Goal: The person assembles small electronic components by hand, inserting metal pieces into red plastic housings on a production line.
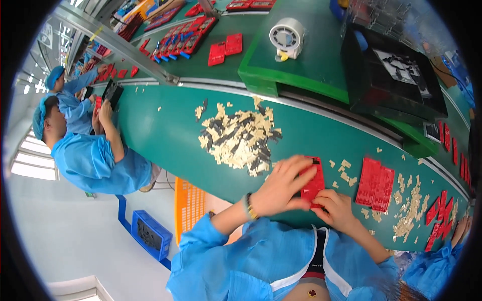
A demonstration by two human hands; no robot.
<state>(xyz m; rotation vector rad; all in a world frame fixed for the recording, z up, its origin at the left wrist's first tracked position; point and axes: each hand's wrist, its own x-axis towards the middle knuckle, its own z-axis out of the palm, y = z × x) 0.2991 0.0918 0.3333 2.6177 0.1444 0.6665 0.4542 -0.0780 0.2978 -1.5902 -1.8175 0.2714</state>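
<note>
While both hands (306, 193) grip it, the red panel (314, 183) sits between them.

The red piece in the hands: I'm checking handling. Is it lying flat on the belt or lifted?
Cannot tell: both hands, left hand and right hand, grip the red piece, hiding its underside.

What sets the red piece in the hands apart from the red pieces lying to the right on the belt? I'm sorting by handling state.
The red piece in hand is single and gripped by the left hand and right hand. The red pieces on the belt lie untouched, side by side as a pair. Both are flat, red and rectangular.
</note>
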